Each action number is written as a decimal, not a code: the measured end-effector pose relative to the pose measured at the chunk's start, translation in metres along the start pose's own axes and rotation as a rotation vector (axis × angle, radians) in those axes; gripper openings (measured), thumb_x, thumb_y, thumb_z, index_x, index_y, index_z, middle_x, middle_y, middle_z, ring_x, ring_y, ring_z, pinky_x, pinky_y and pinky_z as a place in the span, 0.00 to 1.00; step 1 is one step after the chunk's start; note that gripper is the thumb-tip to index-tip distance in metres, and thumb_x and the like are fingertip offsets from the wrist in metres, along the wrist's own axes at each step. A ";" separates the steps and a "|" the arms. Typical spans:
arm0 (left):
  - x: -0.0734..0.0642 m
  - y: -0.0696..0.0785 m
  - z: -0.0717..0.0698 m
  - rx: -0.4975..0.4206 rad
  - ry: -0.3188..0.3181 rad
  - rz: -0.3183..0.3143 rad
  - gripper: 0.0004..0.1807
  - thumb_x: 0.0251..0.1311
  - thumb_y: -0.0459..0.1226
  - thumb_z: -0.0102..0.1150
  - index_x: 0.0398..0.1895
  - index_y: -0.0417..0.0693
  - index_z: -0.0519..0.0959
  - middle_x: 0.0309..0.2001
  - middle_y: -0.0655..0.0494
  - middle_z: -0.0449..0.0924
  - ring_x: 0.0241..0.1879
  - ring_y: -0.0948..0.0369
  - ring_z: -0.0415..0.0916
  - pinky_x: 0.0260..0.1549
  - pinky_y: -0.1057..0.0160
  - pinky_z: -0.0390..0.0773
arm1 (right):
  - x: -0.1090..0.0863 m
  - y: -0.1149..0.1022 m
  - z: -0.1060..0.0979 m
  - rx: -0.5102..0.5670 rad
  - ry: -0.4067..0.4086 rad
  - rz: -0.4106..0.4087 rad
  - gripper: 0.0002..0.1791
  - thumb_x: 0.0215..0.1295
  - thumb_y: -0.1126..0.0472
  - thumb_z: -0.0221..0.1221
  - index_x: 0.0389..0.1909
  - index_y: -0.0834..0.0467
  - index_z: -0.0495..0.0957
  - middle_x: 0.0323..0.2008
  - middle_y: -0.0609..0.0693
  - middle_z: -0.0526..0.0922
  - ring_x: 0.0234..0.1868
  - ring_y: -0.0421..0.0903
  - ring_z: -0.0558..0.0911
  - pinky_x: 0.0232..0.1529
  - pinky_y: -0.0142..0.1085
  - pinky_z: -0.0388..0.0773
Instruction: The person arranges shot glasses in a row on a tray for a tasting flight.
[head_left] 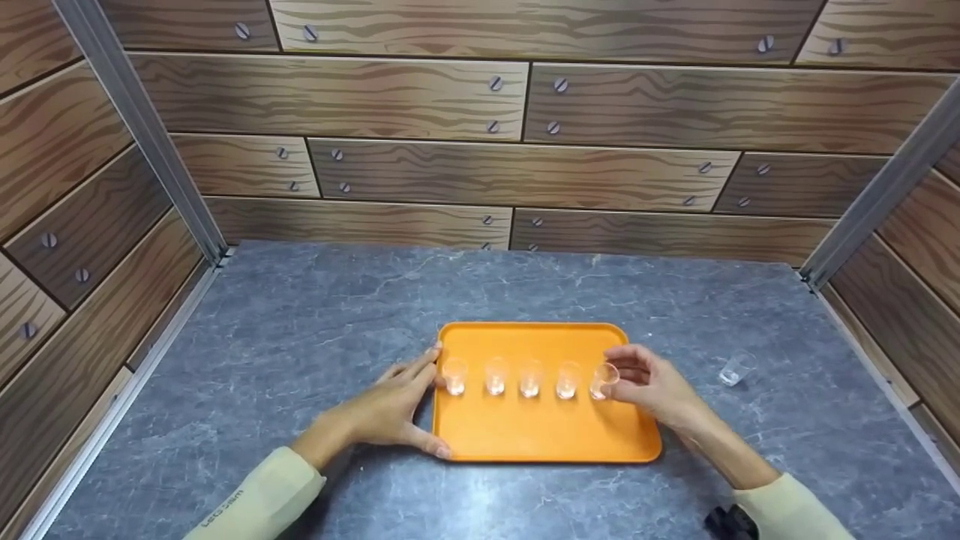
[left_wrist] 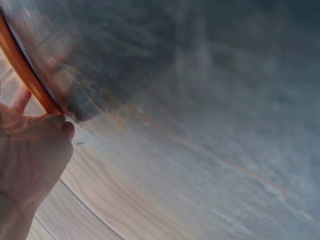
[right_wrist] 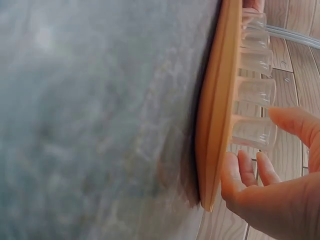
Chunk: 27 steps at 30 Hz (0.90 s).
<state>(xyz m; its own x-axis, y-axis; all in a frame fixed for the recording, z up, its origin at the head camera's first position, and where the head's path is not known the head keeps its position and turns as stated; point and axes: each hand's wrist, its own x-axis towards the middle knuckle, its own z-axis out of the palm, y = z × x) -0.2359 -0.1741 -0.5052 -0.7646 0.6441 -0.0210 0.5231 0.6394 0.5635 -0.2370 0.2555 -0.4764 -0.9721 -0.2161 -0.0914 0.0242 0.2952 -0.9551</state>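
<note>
An orange tray (head_left: 525, 435) lies on the table with a row of small clear glasses upright across it. My left hand (head_left: 394, 405) rests along the tray's left edge, its fingers extended and its thumb at the near corner. One finger reaches close to the leftmost glass (head_left: 454, 379). At the right end of the row, my right hand (head_left: 652, 386) is around the rightmost glass (right_wrist: 252, 132), which stands on the tray. In the right wrist view its thumb is beside the rim, while the other fingertips (right_wrist: 243, 162) appear slightly apart from the glass.
Another clear glass (head_left: 737, 369) lies tilted on its side on the grey marbled table (head_left: 337, 300), right of the tray. Wood-patterned walls (head_left: 517, 172) enclose the back and sides, with metal posts (head_left: 150, 127) at the corners.
</note>
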 end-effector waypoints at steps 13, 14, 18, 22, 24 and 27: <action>0.000 0.000 0.000 0.001 -0.002 -0.002 0.49 0.50 0.71 0.78 0.66 0.57 0.68 0.88 0.37 0.42 0.86 0.44 0.44 0.79 0.35 0.47 | -0.007 -0.001 -0.005 0.007 0.015 -0.043 0.36 0.69 0.66 0.73 0.72 0.72 0.68 0.71 0.68 0.73 0.71 0.61 0.75 0.66 0.30 0.74; 0.000 0.000 0.000 0.000 -0.003 -0.003 0.49 0.50 0.71 0.78 0.66 0.57 0.68 0.88 0.37 0.43 0.86 0.44 0.44 0.79 0.34 0.47 | -0.007 -0.001 -0.006 0.007 0.019 -0.045 0.36 0.69 0.66 0.73 0.72 0.72 0.68 0.71 0.68 0.73 0.72 0.61 0.74 0.67 0.30 0.74; 0.000 0.000 0.000 -0.003 0.001 0.001 0.50 0.50 0.71 0.78 0.67 0.56 0.69 0.88 0.37 0.43 0.86 0.44 0.44 0.80 0.35 0.46 | -0.009 -0.003 -0.007 0.002 0.036 -0.029 0.37 0.70 0.66 0.73 0.73 0.72 0.67 0.73 0.68 0.71 0.74 0.62 0.71 0.69 0.31 0.72; -0.001 0.000 0.001 0.000 0.008 0.004 0.50 0.49 0.72 0.78 0.67 0.56 0.69 0.88 0.38 0.43 0.85 0.44 0.45 0.80 0.36 0.46 | -0.012 -0.005 -0.011 -0.018 0.057 -0.013 0.38 0.70 0.65 0.73 0.75 0.71 0.66 0.74 0.67 0.70 0.76 0.61 0.70 0.71 0.32 0.71; -0.001 -0.001 0.001 0.000 0.011 0.005 0.50 0.49 0.72 0.78 0.67 0.56 0.69 0.88 0.38 0.43 0.85 0.44 0.45 0.80 0.37 0.46 | -0.014 -0.006 -0.013 -0.023 0.071 -0.011 0.39 0.70 0.65 0.73 0.75 0.71 0.66 0.74 0.67 0.71 0.76 0.60 0.70 0.71 0.33 0.71; -0.001 -0.001 0.001 -0.002 0.011 0.005 0.50 0.49 0.72 0.78 0.67 0.56 0.69 0.88 0.38 0.43 0.86 0.45 0.44 0.80 0.36 0.46 | -0.016 -0.006 -0.016 -0.021 0.095 -0.015 0.38 0.70 0.65 0.73 0.74 0.70 0.66 0.74 0.66 0.71 0.76 0.60 0.70 0.70 0.31 0.72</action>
<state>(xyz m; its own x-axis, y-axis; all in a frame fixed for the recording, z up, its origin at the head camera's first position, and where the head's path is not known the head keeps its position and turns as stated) -0.2358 -0.1753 -0.5065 -0.7663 0.6424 -0.0092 0.5259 0.6354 0.5654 -0.2250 0.2719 -0.4651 -0.9900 -0.1321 -0.0495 0.0058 0.3126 -0.9499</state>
